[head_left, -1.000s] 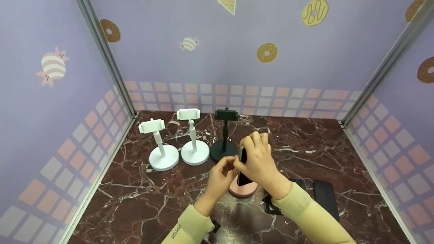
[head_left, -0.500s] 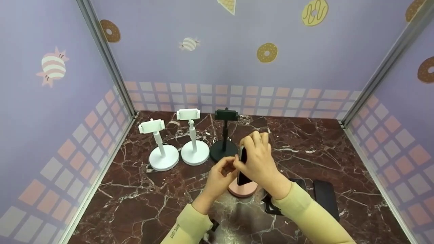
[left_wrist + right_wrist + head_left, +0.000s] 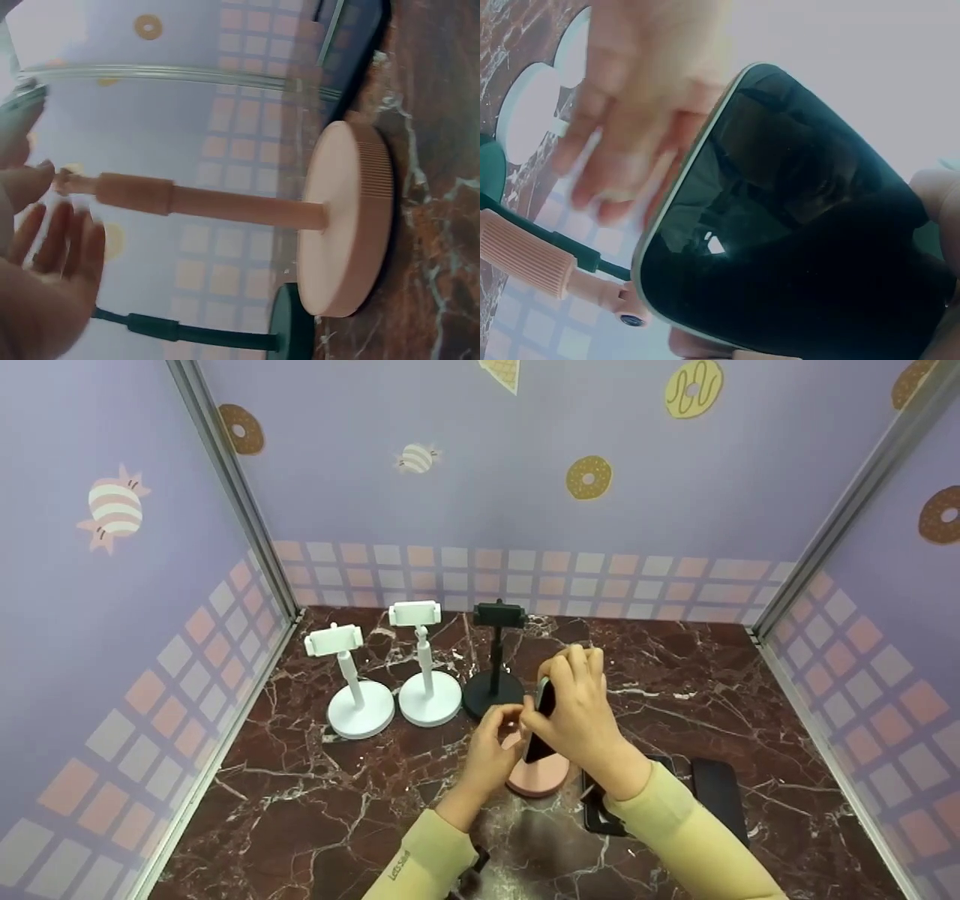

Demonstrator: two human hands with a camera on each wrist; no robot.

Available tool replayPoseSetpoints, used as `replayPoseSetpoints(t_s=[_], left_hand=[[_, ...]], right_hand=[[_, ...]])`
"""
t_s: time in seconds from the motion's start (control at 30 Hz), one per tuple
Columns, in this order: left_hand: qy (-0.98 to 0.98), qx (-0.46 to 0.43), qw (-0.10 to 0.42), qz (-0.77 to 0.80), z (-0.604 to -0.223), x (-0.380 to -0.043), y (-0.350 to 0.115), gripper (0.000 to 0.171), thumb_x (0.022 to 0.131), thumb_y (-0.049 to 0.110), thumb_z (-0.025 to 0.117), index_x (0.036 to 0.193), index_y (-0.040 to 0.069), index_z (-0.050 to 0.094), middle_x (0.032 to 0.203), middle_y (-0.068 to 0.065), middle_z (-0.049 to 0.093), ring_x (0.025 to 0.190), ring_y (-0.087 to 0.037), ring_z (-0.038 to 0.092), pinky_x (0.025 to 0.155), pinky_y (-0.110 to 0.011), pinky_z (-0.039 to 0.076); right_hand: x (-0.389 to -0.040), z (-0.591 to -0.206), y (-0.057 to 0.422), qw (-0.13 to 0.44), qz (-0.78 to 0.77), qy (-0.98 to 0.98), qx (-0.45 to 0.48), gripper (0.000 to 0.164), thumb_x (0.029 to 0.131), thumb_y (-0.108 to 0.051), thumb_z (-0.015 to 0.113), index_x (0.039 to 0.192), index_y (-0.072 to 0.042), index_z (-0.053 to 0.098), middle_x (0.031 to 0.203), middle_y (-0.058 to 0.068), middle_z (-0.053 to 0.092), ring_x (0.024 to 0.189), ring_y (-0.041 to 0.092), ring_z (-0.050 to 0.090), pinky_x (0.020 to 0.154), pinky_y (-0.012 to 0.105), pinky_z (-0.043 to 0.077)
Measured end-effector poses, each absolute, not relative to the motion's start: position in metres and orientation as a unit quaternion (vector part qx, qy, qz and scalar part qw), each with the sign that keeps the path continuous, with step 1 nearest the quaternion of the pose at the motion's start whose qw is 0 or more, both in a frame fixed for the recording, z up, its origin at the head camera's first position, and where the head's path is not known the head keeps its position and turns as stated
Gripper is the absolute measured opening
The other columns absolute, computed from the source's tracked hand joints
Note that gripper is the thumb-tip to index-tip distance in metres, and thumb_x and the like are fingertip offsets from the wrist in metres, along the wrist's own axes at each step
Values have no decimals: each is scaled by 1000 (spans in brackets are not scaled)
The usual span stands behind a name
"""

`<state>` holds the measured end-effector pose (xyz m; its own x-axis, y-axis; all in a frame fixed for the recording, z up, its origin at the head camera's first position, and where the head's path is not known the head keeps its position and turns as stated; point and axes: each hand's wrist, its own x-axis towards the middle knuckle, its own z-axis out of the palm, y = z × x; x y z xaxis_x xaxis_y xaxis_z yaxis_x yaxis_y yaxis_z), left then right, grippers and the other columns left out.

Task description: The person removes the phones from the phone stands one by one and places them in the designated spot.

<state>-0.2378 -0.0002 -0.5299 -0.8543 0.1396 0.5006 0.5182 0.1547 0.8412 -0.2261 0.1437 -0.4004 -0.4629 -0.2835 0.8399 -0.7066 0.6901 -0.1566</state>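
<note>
A smartphone (image 3: 802, 225) with a dark, glossy screen is held by my right hand (image 3: 581, 709) at the top of the pink phone stand (image 3: 337, 225). Its screen leans over the stand's round base (image 3: 538, 776). My left hand (image 3: 487, 750) is on the phone's left side, thumb and index finger right at its edge. In the left wrist view, the left hand's fingers (image 3: 60, 244) are loosely bent around the top of the pink pole (image 3: 135, 193). Blurred left fingers also show behind the phone's edge in the right wrist view. The stand's clamp is mostly hidden.
Behind the hands stand two white phone stands (image 3: 360, 709) (image 3: 430, 699) and a black one (image 3: 495, 694). Black flat items (image 3: 716, 787) (image 3: 600, 819) lie on the marbled table by the right forearm. Patterned walls (image 3: 480, 495) enclose the table.
My right hand has shifted slightly up and right, and the phone has tilted more with it. The left hand has moved a little to the right and stays beside the phone.
</note>
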Motion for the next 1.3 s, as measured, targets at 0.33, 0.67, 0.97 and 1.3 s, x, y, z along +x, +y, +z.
replayPoseSetpoints(t_s=[0.33, 0.67, 0.97, 1.3], left_hand=[[-837, -217, 179, -470, -545, -253, 17, 51, 80, -23, 60, 124, 3, 65, 123, -15, 71, 106, -28, 70, 87, -38, 59], [-834, -179, 224, -471, -549, -259, 30, 31, 88, 8, 78, 118, 5, 70, 114, -13, 77, 105, -28, 74, 90, -38, 60], [-832, -178, 247, -464, -550, -263, 35, 24, 94, 11, 73, 117, 3, 70, 114, -14, 76, 106, -27, 75, 89, -37, 61], [-828, -179, 236, -475, -545, -269, 38, 22, 99, 11, 65, 118, 2, 69, 116, -14, 75, 111, -29, 73, 93, -39, 60]], right_hand=[[-222, -385, 150, 432, 285, -795, 317, 30, 74, -6, 72, 92, -3, 48, 91, 14, 46, 88, 33, 33, 78, 41, 26], [-209, -375, 174, 451, 239, -819, 262, 32, 70, -8, 71, 95, -4, 51, 95, 15, 47, 92, 36, 36, 66, 42, 30], [-207, -388, 204, 414, 204, -864, 201, 33, 71, -11, 69, 97, -5, 50, 97, 16, 46, 96, 39, 38, 61, 48, 35], [-210, -429, 255, 378, 183, -897, 140, 36, 70, -9, 71, 99, -2, 51, 94, 19, 45, 91, 40, 36, 56, 50, 37]])
